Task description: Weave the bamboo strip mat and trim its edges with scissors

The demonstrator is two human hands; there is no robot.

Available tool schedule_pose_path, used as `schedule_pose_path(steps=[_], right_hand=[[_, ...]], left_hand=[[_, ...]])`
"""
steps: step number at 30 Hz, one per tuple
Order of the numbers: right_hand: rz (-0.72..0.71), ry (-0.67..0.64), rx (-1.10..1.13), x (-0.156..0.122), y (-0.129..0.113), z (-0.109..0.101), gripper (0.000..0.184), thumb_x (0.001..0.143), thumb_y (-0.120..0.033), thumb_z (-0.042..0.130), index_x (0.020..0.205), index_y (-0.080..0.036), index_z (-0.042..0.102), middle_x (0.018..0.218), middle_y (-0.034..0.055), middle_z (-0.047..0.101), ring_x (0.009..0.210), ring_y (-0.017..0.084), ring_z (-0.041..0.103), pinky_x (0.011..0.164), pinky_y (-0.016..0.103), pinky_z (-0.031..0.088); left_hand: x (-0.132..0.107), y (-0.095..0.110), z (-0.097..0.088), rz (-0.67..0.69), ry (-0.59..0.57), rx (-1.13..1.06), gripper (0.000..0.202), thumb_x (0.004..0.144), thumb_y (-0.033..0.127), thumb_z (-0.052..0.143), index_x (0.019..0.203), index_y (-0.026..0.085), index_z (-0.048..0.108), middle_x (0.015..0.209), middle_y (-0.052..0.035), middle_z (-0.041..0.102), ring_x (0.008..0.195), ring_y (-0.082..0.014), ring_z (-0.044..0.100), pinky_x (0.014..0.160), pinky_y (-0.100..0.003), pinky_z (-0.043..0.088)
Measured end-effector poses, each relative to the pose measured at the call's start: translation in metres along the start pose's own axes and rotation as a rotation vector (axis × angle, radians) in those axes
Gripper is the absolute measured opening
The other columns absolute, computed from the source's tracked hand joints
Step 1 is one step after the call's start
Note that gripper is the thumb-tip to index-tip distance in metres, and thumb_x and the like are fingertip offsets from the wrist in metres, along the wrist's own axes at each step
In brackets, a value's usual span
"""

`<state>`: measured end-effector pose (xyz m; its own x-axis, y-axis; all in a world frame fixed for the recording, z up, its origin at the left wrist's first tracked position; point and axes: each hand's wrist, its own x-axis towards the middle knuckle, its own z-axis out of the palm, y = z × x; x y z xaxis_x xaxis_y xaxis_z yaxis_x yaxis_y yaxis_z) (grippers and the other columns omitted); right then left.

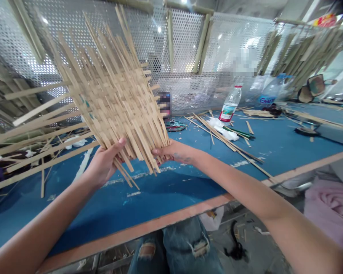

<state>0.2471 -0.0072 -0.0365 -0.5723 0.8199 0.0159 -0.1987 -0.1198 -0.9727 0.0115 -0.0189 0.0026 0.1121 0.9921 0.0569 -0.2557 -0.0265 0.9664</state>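
A woven mat of flat bamboo strips is held upright and tilted above the blue table, its loose strip ends sticking out on all sides. My left hand grips its lower left edge with the thumb on the front. My right hand pinches the lower right corner, fingers closed around the strip ends.
Loose bamboo strips lie across the table with a plastic bottle, white cloth and green-handled tool. Longer slats lie at the left. A perforated metal screen backs the table. A pink cloth sits at the right, below the table edge.
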Motion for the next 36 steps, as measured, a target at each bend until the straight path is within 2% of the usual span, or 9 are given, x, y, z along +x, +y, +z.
schedule_pose_path(steps=[5, 8, 10, 14, 18, 23, 27, 32, 36], right_hand=[[0.017, 0.074, -0.021, 0.001, -0.001, -0.003, 0.055, 0.059, -0.048, 0.097, 0.097, -0.018, 0.07, 0.091, 0.0046, 0.074, 0.069, 0.018, 0.071, 0.061, 0.033, 0.065], [0.0, 0.061, -0.052, -0.002, -0.004, -0.003, 0.055, 0.06, -0.048, 0.097, 0.098, -0.019, 0.07, 0.09, 0.0043, 0.075, 0.069, 0.019, 0.072, 0.06, 0.032, 0.064], [-0.039, 0.044, -0.07, -0.003, -0.006, -0.003, 0.055, 0.061, -0.049, 0.096, 0.098, -0.018, 0.071, 0.09, 0.0043, 0.075, 0.071, 0.019, 0.073, 0.063, 0.032, 0.064], [-0.086, 0.024, -0.091, -0.004, -0.007, -0.002, 0.053, 0.064, -0.048, 0.095, 0.099, -0.016, 0.072, 0.095, 0.0055, 0.076, 0.081, 0.021, 0.074, 0.071, 0.034, 0.065], [-0.033, -0.002, -0.057, -0.004, -0.004, -0.003, 0.054, 0.068, -0.048, 0.093, 0.106, -0.018, 0.07, 0.103, 0.0078, 0.076, 0.087, 0.023, 0.075, 0.075, 0.04, 0.066], [-0.028, 0.044, -0.104, -0.001, -0.001, -0.003, 0.051, 0.071, -0.048, 0.09, 0.108, -0.02, 0.069, 0.104, 0.0076, 0.076, 0.078, 0.022, 0.075, 0.07, 0.038, 0.066], [-0.138, 0.05, -0.201, -0.001, -0.001, -0.004, 0.046, 0.074, -0.048, 0.087, 0.108, -0.02, 0.072, 0.101, 0.0052, 0.076, 0.08, 0.021, 0.075, 0.072, 0.033, 0.064], [-0.072, 0.024, -0.118, -0.003, -0.001, 0.0, 0.053, 0.071, -0.053, 0.088, 0.108, -0.021, 0.071, 0.102, 0.0057, 0.076, 0.079, 0.022, 0.076, 0.068, 0.035, 0.064], [-0.148, -0.029, -0.17, -0.005, -0.004, 0.003, 0.053, 0.075, -0.051, 0.086, 0.116, -0.02, 0.071, 0.102, 0.0051, 0.077, 0.085, 0.021, 0.076, 0.074, 0.031, 0.062]], left_hand=[[0.002, 0.004, -0.004, -0.119, -0.075, -0.017, 0.026, 0.089, 0.035, 0.07, 0.105, 0.016, 0.077, 0.102, -0.0116, 0.08, 0.095, -0.0318, 0.078, 0.08, -0.044, 0.068], [0.006, 0.0, -0.012, -0.151, -0.166, 0.022, 0.027, 0.076, 0.029, 0.083, 0.1, 0.016, 0.079, 0.1, -0.0113, 0.081, 0.094, -0.0333, 0.078, 0.082, -0.045, 0.068], [0.007, -0.002, -0.016, -0.106, -0.202, 0.083, 0.033, 0.068, 0.028, 0.09, 0.096, 0.016, 0.08, 0.097, -0.0103, 0.081, 0.095, -0.0331, 0.078, 0.084, -0.04, 0.067], [0.006, -0.001, -0.016, 0.001, -0.151, 0.147, 0.036, 0.058, 0.033, 0.097, 0.085, 0.016, 0.081, 0.084, -0.0082, 0.081, 0.08, -0.0278, 0.078, 0.072, -0.031, 0.067], [0.006, 0.004, -0.012, -0.062, -0.115, 0.072, 0.027, 0.056, 0.021, 0.093, 0.078, 0.015, 0.078, 0.08, -0.0069, 0.08, 0.064, -0.0246, 0.074, 0.063, -0.038, 0.068], [0.009, 0.002, -0.014, -0.177, -0.143, 0.088, 0.02, 0.067, 0.015, 0.086, 0.086, 0.011, 0.08, 0.088, -0.0123, 0.081, 0.07, -0.0275, 0.078, 0.065, -0.036, 0.069], [0.01, 0.002, -0.015, -0.149, -0.186, 0.076, 0.024, 0.064, 0.016, 0.088, 0.088, 0.014, 0.081, 0.088, -0.012, 0.081, 0.067, -0.0292, 0.078, 0.061, -0.038, 0.068], [0.008, 0.009, -0.012, -0.214, -0.117, 0.057, 0.017, 0.061, 0.01, 0.086, 0.077, 0.014, 0.08, 0.077, -0.0076, 0.079, 0.058, -0.0239, 0.074, 0.056, -0.035, 0.067], [0.003, 0.014, -0.012, -0.19, -0.188, 0.076, 0.023, 0.056, 0.016, 0.091, 0.077, 0.012, 0.081, 0.075, -0.0096, 0.079, 0.058, -0.0252, 0.075, 0.054, -0.033, 0.067]])
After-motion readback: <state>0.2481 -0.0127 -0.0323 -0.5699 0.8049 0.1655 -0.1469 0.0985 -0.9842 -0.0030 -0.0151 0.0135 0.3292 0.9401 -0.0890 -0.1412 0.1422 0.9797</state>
